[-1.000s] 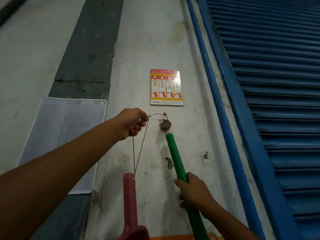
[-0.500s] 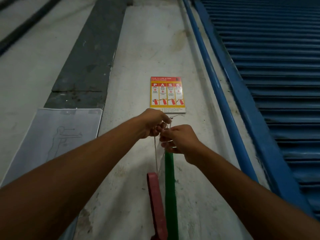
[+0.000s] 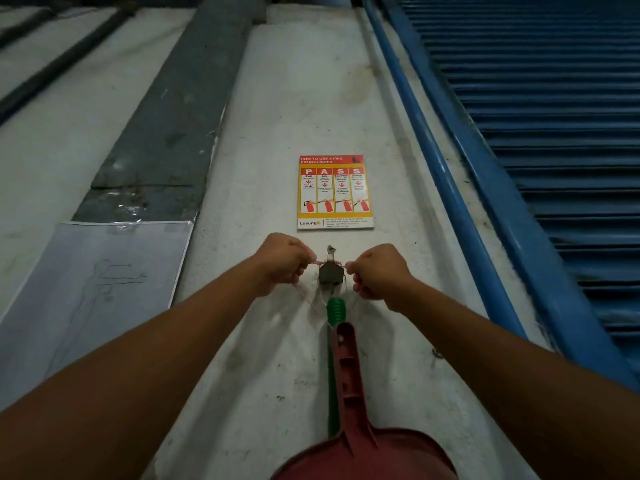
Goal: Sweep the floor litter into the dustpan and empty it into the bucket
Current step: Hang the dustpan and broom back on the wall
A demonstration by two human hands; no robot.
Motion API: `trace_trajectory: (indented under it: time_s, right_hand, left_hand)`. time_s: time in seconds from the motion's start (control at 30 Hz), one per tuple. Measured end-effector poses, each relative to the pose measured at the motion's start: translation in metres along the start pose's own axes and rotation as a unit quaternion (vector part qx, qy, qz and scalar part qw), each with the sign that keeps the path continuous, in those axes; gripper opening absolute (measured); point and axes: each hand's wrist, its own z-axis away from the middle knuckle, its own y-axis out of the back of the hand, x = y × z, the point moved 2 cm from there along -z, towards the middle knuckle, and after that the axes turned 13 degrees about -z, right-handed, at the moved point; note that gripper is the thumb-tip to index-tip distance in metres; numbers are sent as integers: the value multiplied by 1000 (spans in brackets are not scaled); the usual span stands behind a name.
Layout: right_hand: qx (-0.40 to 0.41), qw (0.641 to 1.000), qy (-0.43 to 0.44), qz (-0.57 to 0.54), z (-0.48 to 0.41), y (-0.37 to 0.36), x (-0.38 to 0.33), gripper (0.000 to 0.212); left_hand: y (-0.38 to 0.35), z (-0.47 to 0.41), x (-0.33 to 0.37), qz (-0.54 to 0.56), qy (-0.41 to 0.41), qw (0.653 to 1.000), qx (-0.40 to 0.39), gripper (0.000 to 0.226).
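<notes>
A red dustpan (image 3: pixel 349 382) hangs against the white wall, its pan at the bottom edge of the view. Behind it hangs a green broom handle (image 3: pixel 335 311). Both dangle on thin strings from a dark metal hook (image 3: pixel 331 270) fixed to the wall. My left hand (image 3: pixel 282 266) pinches the string just left of the hook. My right hand (image 3: pixel 377 271) pinches the string just right of it. The string is stretched across the hook between both hands. No bucket or floor litter is in view.
A fire extinguisher instruction poster (image 3: pixel 335 192) sits on the wall just above the hook. A laminated sheet with a figure drawing (image 3: pixel 93 289) is taped at the left. A blue pipe (image 3: pixel 446 188) and blue roller shutter (image 3: pixel 554 133) run along the right.
My right hand left the green broom handle and came up to the hook. Both hands then spread apart to either side of the hook, and the dustpan now hangs in front of the handle.
</notes>
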Motion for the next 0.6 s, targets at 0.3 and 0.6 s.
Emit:
trace_trajectory:
  time_s: [0.3,0.6]
  right_hand:
    - [17,953,141,267,20,-8,20,20]
    - [26,922,130,364,56,-2,32,23]
  left_hand:
    - [-34,31,-32,66,14,994,87,18]
    - [-34,66,-54,106,52,991,60,18]
